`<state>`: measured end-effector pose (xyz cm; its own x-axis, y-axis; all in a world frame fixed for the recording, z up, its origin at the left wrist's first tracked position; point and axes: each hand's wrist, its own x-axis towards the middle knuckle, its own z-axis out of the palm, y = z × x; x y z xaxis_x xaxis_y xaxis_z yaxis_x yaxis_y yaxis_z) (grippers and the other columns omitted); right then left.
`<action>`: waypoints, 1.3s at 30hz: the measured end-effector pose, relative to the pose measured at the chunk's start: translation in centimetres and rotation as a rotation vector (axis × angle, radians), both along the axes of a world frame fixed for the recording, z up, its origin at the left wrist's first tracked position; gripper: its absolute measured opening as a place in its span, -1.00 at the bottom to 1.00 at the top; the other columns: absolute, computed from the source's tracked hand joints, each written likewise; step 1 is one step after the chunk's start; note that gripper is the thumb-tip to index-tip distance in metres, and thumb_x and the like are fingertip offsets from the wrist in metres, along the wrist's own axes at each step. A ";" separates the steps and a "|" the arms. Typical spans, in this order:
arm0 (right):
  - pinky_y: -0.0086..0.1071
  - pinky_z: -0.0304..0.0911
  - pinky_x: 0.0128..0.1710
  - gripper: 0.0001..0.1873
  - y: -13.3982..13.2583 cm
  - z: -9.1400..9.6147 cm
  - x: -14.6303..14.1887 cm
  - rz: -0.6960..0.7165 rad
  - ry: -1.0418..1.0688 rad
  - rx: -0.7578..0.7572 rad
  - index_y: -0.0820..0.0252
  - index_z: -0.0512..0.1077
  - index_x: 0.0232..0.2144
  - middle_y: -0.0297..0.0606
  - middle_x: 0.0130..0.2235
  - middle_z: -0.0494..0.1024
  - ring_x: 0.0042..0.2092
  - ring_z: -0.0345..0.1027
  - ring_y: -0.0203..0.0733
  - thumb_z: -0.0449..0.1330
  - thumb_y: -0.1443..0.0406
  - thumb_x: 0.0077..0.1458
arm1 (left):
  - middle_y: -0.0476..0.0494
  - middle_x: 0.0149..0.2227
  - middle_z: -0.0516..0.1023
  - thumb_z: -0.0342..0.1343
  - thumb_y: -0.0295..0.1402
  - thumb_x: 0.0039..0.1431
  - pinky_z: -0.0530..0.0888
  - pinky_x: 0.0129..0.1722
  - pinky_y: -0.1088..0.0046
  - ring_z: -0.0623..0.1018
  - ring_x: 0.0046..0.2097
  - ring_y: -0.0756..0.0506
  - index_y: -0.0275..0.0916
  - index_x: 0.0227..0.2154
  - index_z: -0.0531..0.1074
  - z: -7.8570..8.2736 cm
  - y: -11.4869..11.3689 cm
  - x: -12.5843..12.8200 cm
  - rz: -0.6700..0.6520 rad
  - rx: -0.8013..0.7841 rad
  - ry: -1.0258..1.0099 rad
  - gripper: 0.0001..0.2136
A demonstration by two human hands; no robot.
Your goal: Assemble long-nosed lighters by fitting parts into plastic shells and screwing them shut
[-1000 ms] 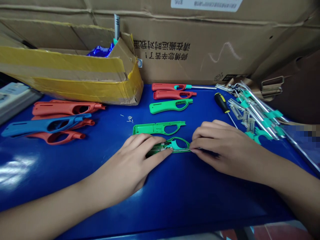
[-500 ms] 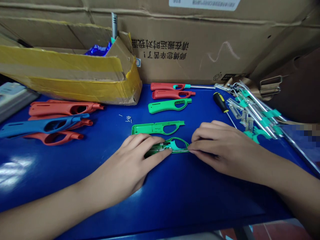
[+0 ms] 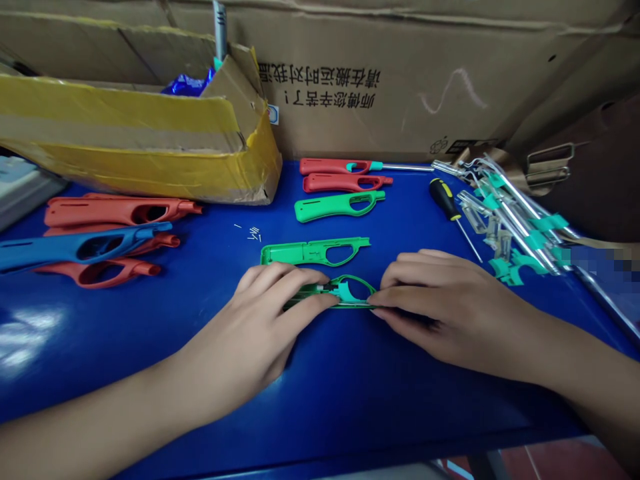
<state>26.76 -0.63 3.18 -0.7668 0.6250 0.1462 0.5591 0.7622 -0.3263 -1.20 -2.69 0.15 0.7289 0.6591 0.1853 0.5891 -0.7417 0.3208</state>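
A green lighter half-shell, with a teal trigger and small inner parts in it, lies on the blue table. My left hand is closed around its handle end, thumb and fingers along the edges, hiding much of the inside. At its nose end my right hand pinches the tip, where a thin wire or tube runs along the lower edge. Just behind lies another open green half-shell. Several tiny screws are scattered to its left.
Red and blue lighter shells are piled on the left, beside a yellow-taped carton. Red lighters and a green shell lie at the back. A screwdriver and metal tubes with teal parts lie right.
The view has shifted slightly. Both hands stay on the green half-shell, and my right fingers sit a little closer over its nose end.
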 end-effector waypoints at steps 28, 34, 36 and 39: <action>-0.33 0.26 -0.23 -0.83 -0.2 -1.6 -1.2 0.022 0.017 0.026 0.16 0.51 -0.16 -0.21 -0.15 0.57 -0.17 0.43 -0.19 0.10 0.33 0.36 | -0.08 -0.02 0.60 0.21 -0.46 0.31 0.34 0.02 0.22 0.54 -0.01 -0.12 -0.19 -0.18 0.54 0.5 0.1 1.9 0.138 0.010 -0.234 -0.92; -0.33 0.28 -0.22 -0.84 -0.1 -1.6 -1.2 0.020 0.044 0.036 0.16 0.51 -0.14 -0.23 -0.17 0.57 -0.18 0.43 -0.19 0.12 0.32 0.35 | -0.11 0.01 0.60 0.23 -0.48 0.29 0.33 0.00 0.17 0.54 0.00 -0.15 -0.18 -0.16 0.56 0.7 0.0 1.4 0.096 0.079 -0.206 -0.88; -0.33 0.29 -0.21 -0.84 -0.1 -1.6 -1.2 0.024 0.053 0.031 0.17 0.50 -0.12 -0.23 -0.17 0.58 -0.18 0.43 -0.19 0.12 0.33 0.35 | -0.10 -0.01 0.61 0.23 -0.49 0.28 0.33 -0.02 0.17 0.55 -0.01 -0.16 -0.17 -0.14 0.56 0.7 0.0 1.3 0.075 0.104 -0.186 -0.86; -0.34 0.29 -0.20 -0.84 -0.1 -1.6 -1.2 0.024 0.057 0.026 0.17 0.49 -0.15 -0.21 -0.18 0.58 -0.18 0.43 -0.19 0.10 0.33 0.37 | -0.07 -0.04 0.63 0.22 -0.48 0.30 0.33 -0.03 0.18 0.55 -0.01 -0.16 -0.15 -0.12 0.55 0.6 0.0 1.3 0.055 0.119 -0.160 -0.85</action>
